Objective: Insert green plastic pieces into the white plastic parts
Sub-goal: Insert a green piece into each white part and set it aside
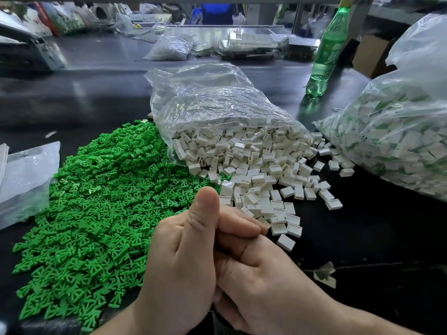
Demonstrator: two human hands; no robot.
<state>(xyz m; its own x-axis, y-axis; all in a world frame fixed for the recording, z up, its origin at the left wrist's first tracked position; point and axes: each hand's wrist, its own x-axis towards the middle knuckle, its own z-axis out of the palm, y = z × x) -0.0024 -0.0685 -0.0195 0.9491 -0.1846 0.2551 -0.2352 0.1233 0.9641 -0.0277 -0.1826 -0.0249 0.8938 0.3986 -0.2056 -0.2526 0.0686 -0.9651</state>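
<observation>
My left hand [183, 262] and right hand [266, 286] are locked together, fingers curled, at the table's [362, 238] front edge; any piece inside is hidden. Green pieces [96, 213] heap left, white parts [266, 184] mid-table: I'd align squarely, then squeeze.

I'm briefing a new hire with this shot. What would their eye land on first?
A broad heap of green pieces covers the dark table on the left. Beside it, white parts spill from an open clear bag in the middle. Nearest the camera, the left hand and right hand meet; what they hold is hidden.
</observation>
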